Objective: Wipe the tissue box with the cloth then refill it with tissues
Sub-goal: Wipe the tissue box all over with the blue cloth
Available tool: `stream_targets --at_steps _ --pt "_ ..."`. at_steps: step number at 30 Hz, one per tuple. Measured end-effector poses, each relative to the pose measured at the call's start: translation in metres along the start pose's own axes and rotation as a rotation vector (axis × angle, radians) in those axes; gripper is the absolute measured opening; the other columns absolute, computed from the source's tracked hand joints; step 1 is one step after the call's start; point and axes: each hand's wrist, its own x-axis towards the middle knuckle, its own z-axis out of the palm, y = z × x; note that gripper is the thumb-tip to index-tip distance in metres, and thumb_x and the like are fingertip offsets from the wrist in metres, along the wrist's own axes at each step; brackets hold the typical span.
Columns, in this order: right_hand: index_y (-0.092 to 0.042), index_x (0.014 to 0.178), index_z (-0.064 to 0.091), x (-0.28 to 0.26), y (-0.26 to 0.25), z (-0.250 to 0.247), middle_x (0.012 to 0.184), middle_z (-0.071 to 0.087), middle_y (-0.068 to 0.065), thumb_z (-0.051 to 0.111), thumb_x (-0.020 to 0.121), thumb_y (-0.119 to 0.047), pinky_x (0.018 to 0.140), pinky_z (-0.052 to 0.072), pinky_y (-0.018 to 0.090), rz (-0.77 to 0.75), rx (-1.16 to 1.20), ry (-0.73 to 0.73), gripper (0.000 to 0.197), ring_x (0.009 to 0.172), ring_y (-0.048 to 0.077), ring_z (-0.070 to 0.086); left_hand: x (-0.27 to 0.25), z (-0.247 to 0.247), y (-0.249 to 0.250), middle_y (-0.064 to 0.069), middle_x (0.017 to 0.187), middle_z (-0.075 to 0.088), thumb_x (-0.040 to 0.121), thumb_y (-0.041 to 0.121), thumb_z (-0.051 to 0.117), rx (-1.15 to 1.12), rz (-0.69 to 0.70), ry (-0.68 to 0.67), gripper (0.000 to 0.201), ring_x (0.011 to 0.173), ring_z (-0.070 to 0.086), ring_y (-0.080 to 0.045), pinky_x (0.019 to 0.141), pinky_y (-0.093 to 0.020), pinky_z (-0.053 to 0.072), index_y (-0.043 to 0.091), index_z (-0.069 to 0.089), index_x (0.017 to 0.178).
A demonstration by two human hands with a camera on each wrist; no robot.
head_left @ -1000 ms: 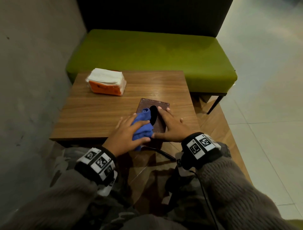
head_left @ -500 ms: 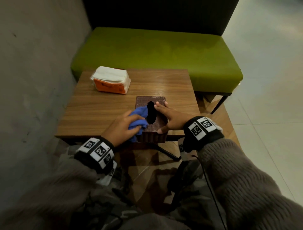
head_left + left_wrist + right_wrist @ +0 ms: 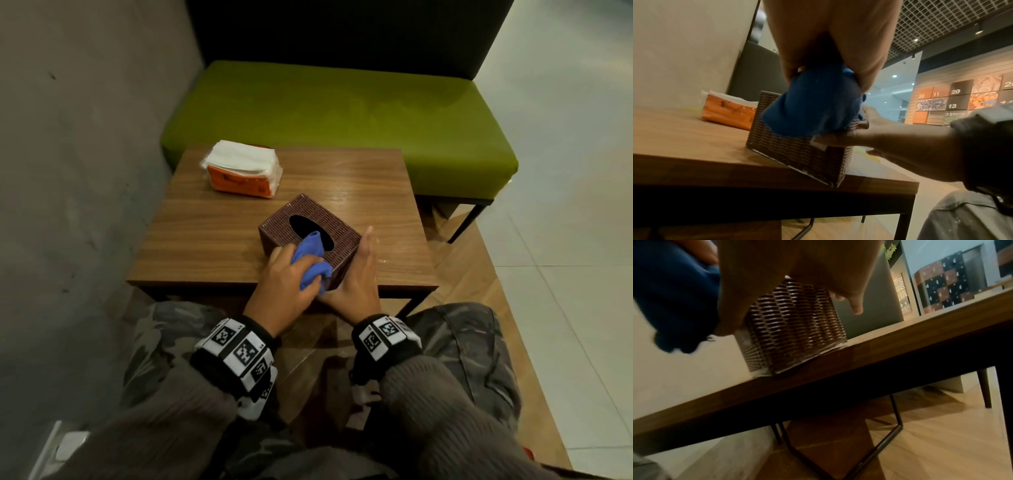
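Centre frame on my table (image 3: pixel 219 236): one box (image 3: pixel 308 236), one tissue pack (image 3: pixel 243 171) upper left. My left hand (image 3: pixel 284 284) grips one cloth (image 3: pixel 310 262) on the box; right hand (image 3: pixel 356 281) flat against its side.

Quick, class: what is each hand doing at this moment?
Left hand: grip closed around the blue cloth, pressing it on the tissue box.
Right hand: open, fingers straight against the box's side.
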Motion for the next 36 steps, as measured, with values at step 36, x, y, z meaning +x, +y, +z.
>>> stream_targets --at_steps 36 --pt "-0.015 0.147 0.011 0.026 0.018 -0.007 0.140 0.029 0.008 0.091 0.043 -0.032 0.107 0.039 0.044 0.010 0.032 -0.100 0.132 0.130 0.022 0.036 0.018 0.006 0.003 -0.008 0.102 0.052 0.082 0.012 0.063 -0.027 -0.068 0.008 0.027 0.102 0.049 -0.024 0.088 -0.034 0.042 0.014 0.066 0.109"
